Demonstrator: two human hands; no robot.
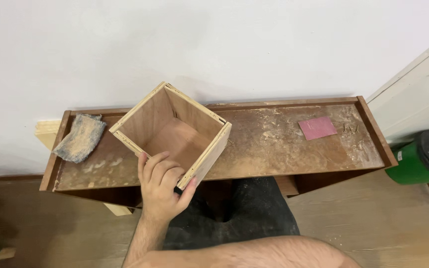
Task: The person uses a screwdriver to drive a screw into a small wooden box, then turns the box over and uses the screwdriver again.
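Head view, near to far. Bare forearm and dark-trousered lap at bottom of frame. Left hand [161, 184] clamped on near corner of open plywood box [172, 131]: fingers curled over the near rim into the cavity, thumb pressed against the outer right-hand panel, a grasp that seems meant to steady the box rather than lift it. Right hand out of frame; grip unknown. Box resting on the dusty brown shelf board [274, 164], turned diagonally so one corner faces the body, open side up and tipped slightly toward the camera, likely so interior and rim edges stay visible and reachable. Pale dust streaks across the board, thickest around and right of the box. Worn grey-tan sanding pad [79, 137] lying flat at the left end, near the box but apart. Pink sandpaper sheet [317, 127] flat toward the right end, well apart. Green bin with black lid [423, 156] beyond the right end. White wall [214, 44] behind, board's raised back lip against it.
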